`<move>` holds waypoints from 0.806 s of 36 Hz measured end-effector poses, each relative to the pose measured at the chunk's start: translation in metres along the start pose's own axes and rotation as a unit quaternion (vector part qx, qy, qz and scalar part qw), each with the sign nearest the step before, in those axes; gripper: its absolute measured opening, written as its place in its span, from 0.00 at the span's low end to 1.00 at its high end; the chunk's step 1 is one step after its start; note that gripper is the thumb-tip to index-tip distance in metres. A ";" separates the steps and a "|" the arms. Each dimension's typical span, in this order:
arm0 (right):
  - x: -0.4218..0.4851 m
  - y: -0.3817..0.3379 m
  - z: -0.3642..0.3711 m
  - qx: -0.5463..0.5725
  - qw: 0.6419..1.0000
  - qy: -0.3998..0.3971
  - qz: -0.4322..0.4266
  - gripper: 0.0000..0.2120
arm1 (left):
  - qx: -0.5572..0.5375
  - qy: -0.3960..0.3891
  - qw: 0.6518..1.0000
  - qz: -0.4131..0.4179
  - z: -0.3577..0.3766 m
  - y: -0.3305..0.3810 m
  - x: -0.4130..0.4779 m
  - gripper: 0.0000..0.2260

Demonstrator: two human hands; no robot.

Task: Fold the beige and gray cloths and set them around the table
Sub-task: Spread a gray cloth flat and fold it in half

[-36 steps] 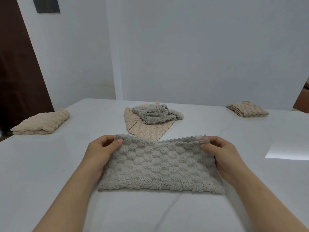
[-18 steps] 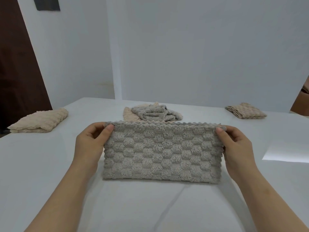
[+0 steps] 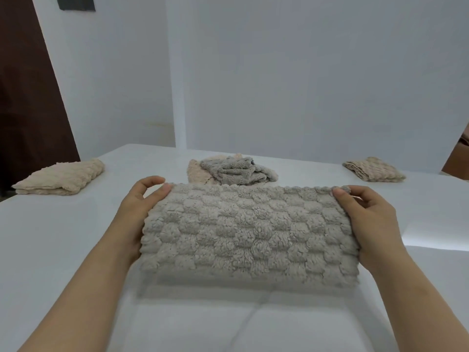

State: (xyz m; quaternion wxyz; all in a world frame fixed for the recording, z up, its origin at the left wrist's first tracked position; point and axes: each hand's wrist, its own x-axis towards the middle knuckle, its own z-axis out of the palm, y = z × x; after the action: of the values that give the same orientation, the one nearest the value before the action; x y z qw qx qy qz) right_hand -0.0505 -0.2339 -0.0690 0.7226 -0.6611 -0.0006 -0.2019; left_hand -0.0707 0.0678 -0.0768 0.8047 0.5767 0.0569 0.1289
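A bumpy gray cloth (image 3: 250,235), folded into a long band, hangs upright in front of me with its lower edge near the white table (image 3: 50,250). My left hand (image 3: 138,214) pinches its upper left corner and my right hand (image 3: 368,219) pinches its upper right corner. Behind it lies a crumpled gray cloth (image 3: 236,171) on top of an unfolded beige cloth (image 3: 196,168). A folded beige cloth (image 3: 61,176) rests at the far left. Another folded beige cloth (image 3: 373,168) rests at the far right.
White walls stand close behind the table's far edge. A dark brown door (image 3: 28,97) is at the left. A brown object (image 3: 459,158) shows at the right edge. A bright patch of light (image 3: 436,235) lies on the table at the right.
Both hands have raised the gray cloth's top edge, so it now hangs upright as a taller band instead of lying flat. The view has tilted slightly.
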 end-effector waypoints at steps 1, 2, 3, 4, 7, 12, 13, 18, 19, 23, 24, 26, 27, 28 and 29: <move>0.000 0.001 -0.001 -0.004 1.000 -0.008 0.025 0.04 | 0.009 -0.012 1.000 -0.027 -0.002 -0.001 0.001 0.05; 0.000 0.003 -0.001 -0.013 0.998 -0.017 0.051 0.03 | 0.021 -0.020 0.998 -0.053 -0.003 -0.004 0.002 0.05; 0.001 0.005 -0.001 -0.024 0.997 -0.027 0.075 0.02 | 0.042 -0.022 0.996 -0.074 -0.005 -0.007 0.004 0.05; 0.002 0.010 -0.001 -0.033 0.994 -0.034 0.099 0.02 | 0.076 -0.018 0.993 -0.089 -0.006 -0.011 0.006 0.05; 0.007 0.028 -0.001 -0.044 0.986 -0.040 0.158 0.06 | 0.200 0.002 0.976 -0.088 -0.007 -0.024 0.012 0.10; 0.009 0.048 -0.004 -0.099 0.975 -0.064 0.186 0.15 | 0.336 0.024 0.940 -0.043 -0.005 -0.035 0.014 0.08; 0.009 0.048 -0.004 -0.110 0.975 -0.071 0.182 0.16 | 0.365 0.022 0.930 -0.030 -0.004 -0.035 0.014 0.04; 0.006 0.042 -0.004 -0.262 0.948 -0.133 0.125 0.27 | 0.557 0.015 0.830 0.005 0.000 -0.037 0.007 0.18; 0.005 0.040 -0.003 -0.303 0.933 -0.153 0.121 0.29 | 0.579 0.019 0.815 0.016 0.001 -0.038 0.006 0.20; -0.003 0.030 -0.001 -0.401 0.872 -0.253 0.124 0.33 | 0.606 0.020 0.795 0.036 0.002 -0.044 0.006 0.23; -0.005 0.029 0.000 -0.417 0.861 -0.268 0.117 0.32 | 0.612 0.016 0.789 0.040 0.003 -0.044 0.007 0.23; -0.007 0.029 0.000 -0.421 0.862 -0.267 0.092 0.29 | 0.645 0.017 0.763 0.045 0.002 -0.047 0.006 0.22; -0.006 0.031 0.001 -0.408 0.874 -0.250 0.078 0.27 | 0.674 0.021 0.736 0.052 0.003 -0.047 0.006 0.22; -0.006 0.033 0.002 -0.393 0.889 -0.225 0.066 0.25 | 0.701 0.026 0.710 0.061 0.005 -0.047 0.004 0.22; -0.005 0.035 0.003 -0.379 0.902 -0.198 0.052 0.23 | 0.720 0.032 0.688 0.081 0.008 -0.047 0.001 0.21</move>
State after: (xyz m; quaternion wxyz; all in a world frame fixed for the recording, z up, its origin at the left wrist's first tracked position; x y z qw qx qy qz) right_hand -0.0444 -0.2280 -0.1030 0.4118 -0.9106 -0.0332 -0.0139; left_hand -0.0614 0.0466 -0.1180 0.1264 0.9769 0.1115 0.1314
